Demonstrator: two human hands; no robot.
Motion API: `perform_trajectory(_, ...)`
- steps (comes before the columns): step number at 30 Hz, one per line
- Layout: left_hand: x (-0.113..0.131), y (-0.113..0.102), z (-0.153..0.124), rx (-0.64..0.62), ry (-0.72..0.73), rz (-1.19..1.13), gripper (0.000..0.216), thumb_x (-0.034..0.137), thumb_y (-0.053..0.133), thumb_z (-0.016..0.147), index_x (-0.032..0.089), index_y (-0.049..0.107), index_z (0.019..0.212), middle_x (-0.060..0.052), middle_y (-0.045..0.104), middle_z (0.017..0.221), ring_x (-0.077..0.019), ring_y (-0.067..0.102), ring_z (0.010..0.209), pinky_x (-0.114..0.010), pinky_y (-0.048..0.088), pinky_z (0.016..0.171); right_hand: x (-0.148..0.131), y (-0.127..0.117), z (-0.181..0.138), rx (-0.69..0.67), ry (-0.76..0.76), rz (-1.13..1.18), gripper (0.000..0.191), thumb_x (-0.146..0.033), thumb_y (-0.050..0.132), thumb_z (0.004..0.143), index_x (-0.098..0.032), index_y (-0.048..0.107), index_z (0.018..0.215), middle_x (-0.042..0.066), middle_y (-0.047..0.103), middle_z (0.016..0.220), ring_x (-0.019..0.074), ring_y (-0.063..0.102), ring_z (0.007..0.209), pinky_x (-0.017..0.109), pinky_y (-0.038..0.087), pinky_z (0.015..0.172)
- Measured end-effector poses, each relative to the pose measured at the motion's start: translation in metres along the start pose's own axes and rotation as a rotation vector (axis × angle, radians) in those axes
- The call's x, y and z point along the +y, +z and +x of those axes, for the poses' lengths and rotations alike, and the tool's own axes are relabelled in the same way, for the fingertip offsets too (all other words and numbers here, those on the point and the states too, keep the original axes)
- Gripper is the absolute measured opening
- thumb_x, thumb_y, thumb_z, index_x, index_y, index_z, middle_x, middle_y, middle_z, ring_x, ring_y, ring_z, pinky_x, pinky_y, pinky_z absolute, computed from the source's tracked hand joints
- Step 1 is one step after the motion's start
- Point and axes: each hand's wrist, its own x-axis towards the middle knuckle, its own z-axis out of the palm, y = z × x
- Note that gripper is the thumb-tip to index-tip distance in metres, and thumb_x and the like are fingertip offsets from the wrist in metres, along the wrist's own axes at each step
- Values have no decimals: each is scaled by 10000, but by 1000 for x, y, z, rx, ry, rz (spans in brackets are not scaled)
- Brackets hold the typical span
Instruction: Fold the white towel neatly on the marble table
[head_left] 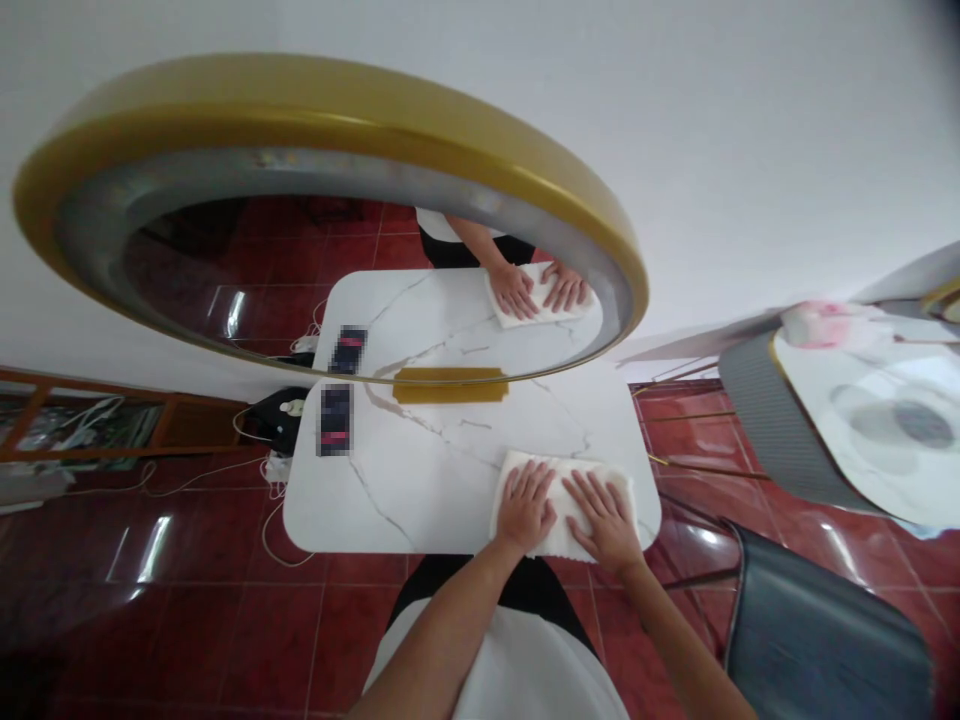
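A white cloth (566, 520) lies spread flat on the right front part of a white marble-patterned table (427, 480). Flat on the left half of the cloth rests my left hand (526, 505), its fingers stretched out and pointing away from me. My right hand (606, 515) presses on the cloth's right half, fingers spread. Both palms face down, a small gap between them. Neither hand grips the cloth's edge. At the table's far left lies a dark, blurred-out flat object (337, 420).
A large gold-rimmed round mirror (375, 130) rises over the table's back edge on a gold base (450, 386), reflecting both hands. To the right stand a dark chair (817, 620) and another marble-topped table (840, 400). Cables and a black bag (279, 420) are at the left.
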Motion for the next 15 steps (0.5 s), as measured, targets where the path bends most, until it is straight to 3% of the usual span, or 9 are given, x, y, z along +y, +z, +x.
perform_trajectory(6,2,2,29,-2,4,-11,569,329,422,887,285,282,1437,29,342,1481,-203,253,1386,-440,241,1146,27,-4,21,-37,-20,8,664,-396,455,870,-307,180,1467,2,261,1506,257,242,1378,487,175,1118)
perform_trajectory(15,-15,-4,105,43,-21,1,554,287,443,865,275,334,1408,13,374,1464,-200,259,1382,-434,217,1147,64,-16,96,8,-35,13,646,-384,452,884,-317,180,1465,-21,234,1513,235,231,1383,459,139,1139)
